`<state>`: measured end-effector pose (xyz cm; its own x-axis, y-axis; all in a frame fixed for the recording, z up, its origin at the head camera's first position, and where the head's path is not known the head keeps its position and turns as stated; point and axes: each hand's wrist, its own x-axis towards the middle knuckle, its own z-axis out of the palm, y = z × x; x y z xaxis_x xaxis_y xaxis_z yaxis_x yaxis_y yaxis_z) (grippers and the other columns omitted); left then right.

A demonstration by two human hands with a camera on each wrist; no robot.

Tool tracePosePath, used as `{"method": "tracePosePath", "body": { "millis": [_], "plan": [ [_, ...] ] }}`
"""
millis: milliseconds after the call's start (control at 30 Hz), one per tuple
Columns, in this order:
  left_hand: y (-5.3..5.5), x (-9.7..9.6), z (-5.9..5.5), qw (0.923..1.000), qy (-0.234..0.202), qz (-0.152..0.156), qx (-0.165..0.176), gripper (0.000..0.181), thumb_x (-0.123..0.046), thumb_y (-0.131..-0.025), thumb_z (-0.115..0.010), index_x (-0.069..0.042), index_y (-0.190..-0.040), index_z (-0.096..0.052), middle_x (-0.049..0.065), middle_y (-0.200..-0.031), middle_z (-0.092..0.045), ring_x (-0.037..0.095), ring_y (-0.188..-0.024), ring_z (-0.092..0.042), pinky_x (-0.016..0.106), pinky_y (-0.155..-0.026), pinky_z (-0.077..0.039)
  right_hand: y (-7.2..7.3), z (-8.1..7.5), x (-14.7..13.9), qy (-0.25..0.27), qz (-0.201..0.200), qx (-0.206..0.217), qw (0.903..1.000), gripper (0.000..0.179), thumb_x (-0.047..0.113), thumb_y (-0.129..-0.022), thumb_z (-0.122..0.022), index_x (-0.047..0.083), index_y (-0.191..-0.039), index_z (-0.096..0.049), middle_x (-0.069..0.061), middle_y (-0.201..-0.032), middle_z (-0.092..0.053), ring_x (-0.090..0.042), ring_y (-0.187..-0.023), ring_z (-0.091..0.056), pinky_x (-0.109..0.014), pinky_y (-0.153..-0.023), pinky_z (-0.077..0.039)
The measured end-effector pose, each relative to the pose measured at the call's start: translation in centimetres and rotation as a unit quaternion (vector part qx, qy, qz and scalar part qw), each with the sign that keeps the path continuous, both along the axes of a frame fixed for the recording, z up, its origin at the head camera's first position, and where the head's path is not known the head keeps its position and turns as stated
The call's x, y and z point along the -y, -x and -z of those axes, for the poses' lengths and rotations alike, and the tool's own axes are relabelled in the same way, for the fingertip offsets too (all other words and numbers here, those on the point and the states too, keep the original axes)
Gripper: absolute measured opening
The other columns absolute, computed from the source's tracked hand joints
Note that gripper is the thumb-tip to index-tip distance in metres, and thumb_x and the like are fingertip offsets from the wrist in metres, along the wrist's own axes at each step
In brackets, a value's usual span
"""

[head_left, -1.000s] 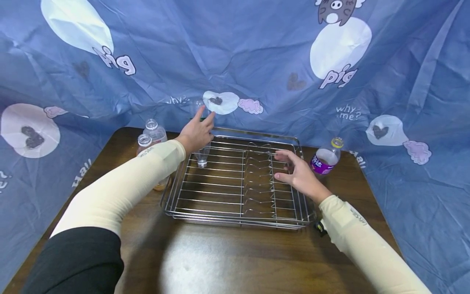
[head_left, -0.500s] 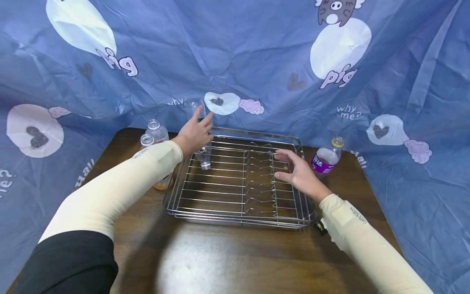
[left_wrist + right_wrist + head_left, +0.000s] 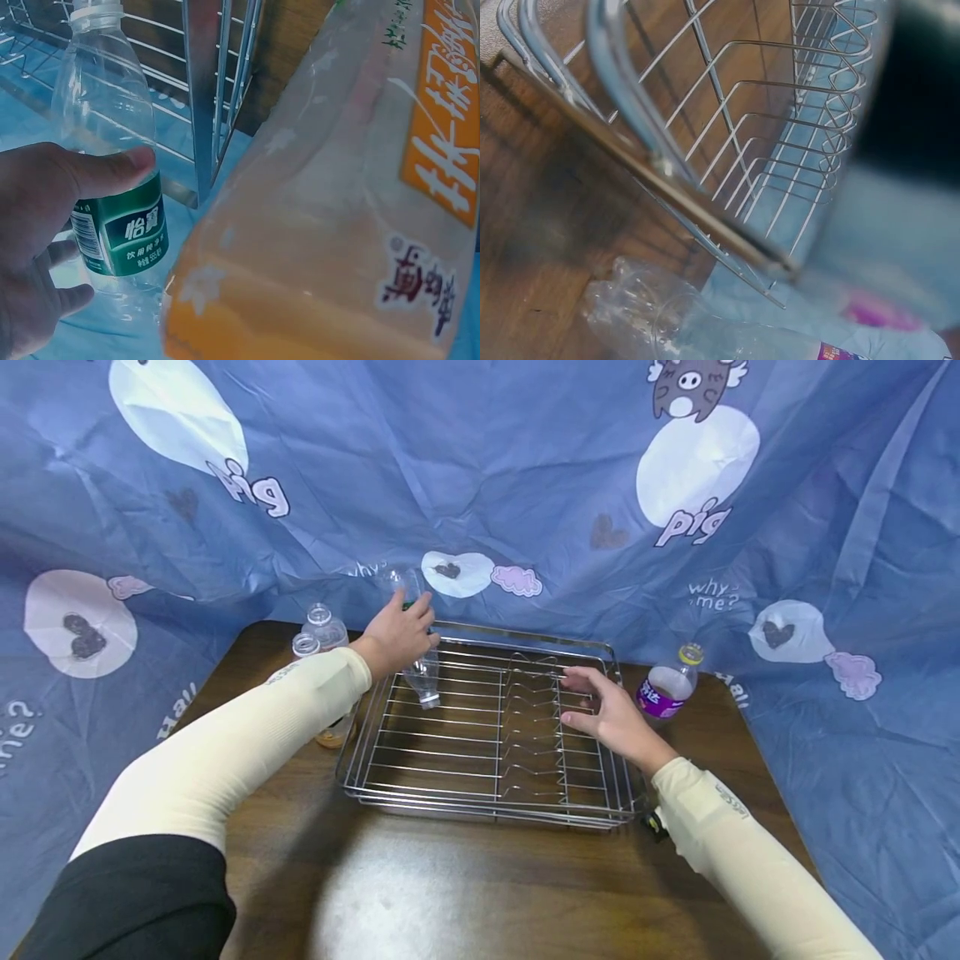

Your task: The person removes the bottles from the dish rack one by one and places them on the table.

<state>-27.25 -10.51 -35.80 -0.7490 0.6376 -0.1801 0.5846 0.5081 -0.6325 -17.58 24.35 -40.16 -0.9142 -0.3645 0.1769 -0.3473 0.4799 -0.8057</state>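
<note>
My left hand (image 3: 396, 635) grips a clear plastic water bottle (image 3: 422, 674) with a green label, thumb across its side in the left wrist view. Neck down, the bottle tilts over the back left of a metal wire dish rack (image 3: 450, 735); I cannot tell whether it touches the wires. Its green label (image 3: 124, 225) shows best in the left wrist view. Above the rack's right side hovers my right hand (image 3: 611, 714), fingers loosely bent, holding nothing. That hand cannot be made out in the right wrist view, where the rack's wire dividers (image 3: 780, 112) show.
Left of the rack stand clear bottles (image 3: 326, 627), one with an orange label (image 3: 442, 112). A purple-label bottle (image 3: 663, 689) with a yellow neck ring is on the right. A small black object (image 3: 655, 824) lies by the rack's front right corner. Blue cloth hangs behind the table.
The bottle's neck has shifted slightly right over the rack, and my left fingers have lowered onto the bottle. The right hand stays in place. The head view has turned a little.
</note>
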Motion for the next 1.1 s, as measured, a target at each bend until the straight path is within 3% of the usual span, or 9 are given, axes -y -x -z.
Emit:
{"method": "tracePosePath", "body": {
  "millis": [500, 800, 1100],
  "plan": [
    [-0.58, -0.06, -0.37, 0.9999, -0.012, 0.003, 0.007, 0.048, -0.01, -0.099, -0.065, -0.018, -0.144, -0.054, 0.017, -0.153, -0.043, 0.04, -0.147, -0.026, 0.062, -0.113, -0.031, 0.12, 0.49, -0.26, 0.014, 0.001, 0.004, 0.9999, 0.067, 0.001, -0.086, -0.077, 0.002, -0.146, -0.045, -0.02, -0.138, -0.058, -0.033, -0.132, -0.051, -0.057, -0.104, -0.043],
    [-0.64, 0.03, -0.34, 0.9997, -0.018, 0.004, 0.015, 0.056, -0.01, -0.096, -0.069, -0.016, -0.148, -0.049, 0.018, -0.155, -0.041, 0.04, -0.148, -0.025, 0.062, -0.113, -0.033, 0.24, 0.66, 0.16, 0.008, 0.008, 0.0, 0.9999, 0.068, -0.01, -0.085, -0.073, -0.006, -0.145, -0.043, -0.028, -0.138, -0.055, -0.042, -0.131, -0.049, -0.061, -0.103, -0.042],
    [-0.93, 0.37, -0.45, 0.9995, -0.029, 0.01, 0.005, 0.055, -0.014, -0.095, -0.071, -0.011, -0.145, -0.048, 0.02, -0.153, -0.042, 0.039, -0.146, -0.029, 0.06, -0.111, -0.037, 0.07, 0.65, 0.17, 0.009, 0.01, 0.004, 0.9999, 0.068, -0.002, -0.085, -0.077, 0.001, -0.145, -0.046, -0.021, -0.137, -0.059, -0.033, -0.129, -0.053, -0.053, -0.102, -0.046]
  ]
}}
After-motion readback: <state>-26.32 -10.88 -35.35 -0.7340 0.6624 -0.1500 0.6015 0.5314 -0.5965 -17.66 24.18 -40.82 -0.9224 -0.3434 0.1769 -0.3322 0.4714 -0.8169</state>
